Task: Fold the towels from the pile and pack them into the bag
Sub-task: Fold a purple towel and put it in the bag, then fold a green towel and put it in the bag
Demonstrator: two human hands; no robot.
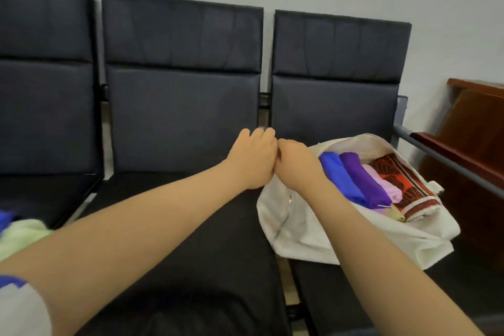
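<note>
Bag [300,232] open | left hand [252,161], right hand [296,163] curled, touching | hold unclear

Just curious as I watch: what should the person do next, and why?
Probably reach the left hand for the pale green towel at the left edge. It and the right hand are curled beside the bag with no towel visible in them; the bag holds folded towels already.

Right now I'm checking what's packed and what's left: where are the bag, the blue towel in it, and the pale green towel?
bag [300,234], head view, bare white front cloth.
blue towel [338,173], head view, middle of its fold.
pale green towel [19,234], head view, its visible top.
</note>
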